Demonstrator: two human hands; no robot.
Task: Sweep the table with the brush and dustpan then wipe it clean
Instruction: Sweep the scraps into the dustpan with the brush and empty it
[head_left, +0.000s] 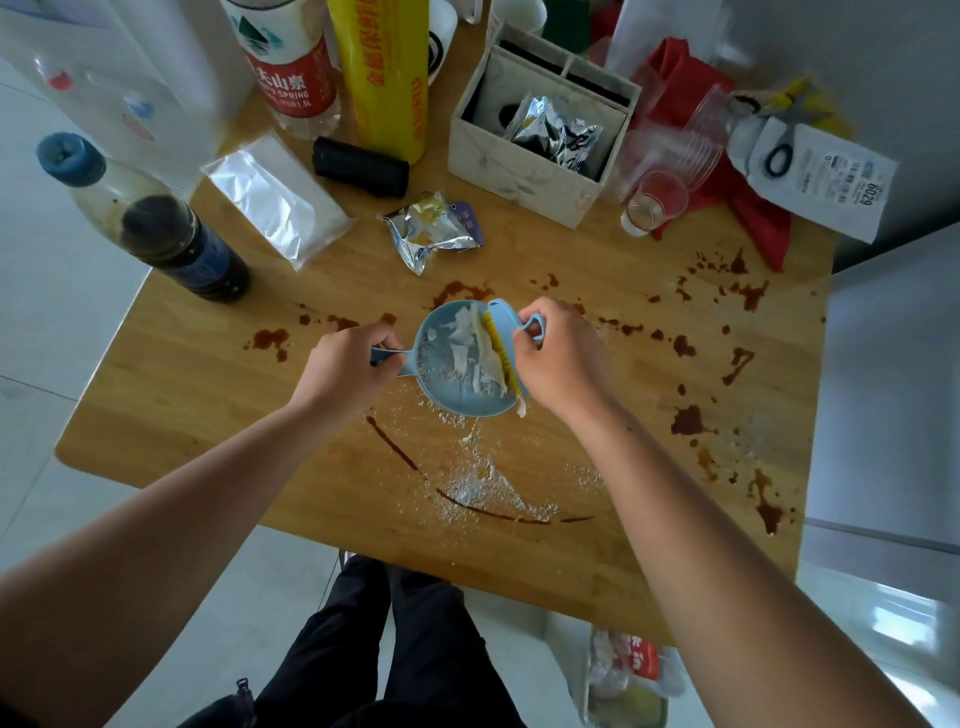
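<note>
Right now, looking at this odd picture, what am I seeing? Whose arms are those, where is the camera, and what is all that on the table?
There is no machine here: these are a person's own bare arms, seen from a wide-angle camera worn on the head, looking down. The left hand grips the handle of a small light-blue plastic dustpan, which already holds white scraps and powder. The right hand holds a light-blue brush with yellow bristles at the pan's edge. They work over a wooden table marked with brown sauce splatters and spilled white powder. Farther back stand a dark sauce bottle, a red-labelled water bottle, a white box and a crumpled foil wrapper.
</note>
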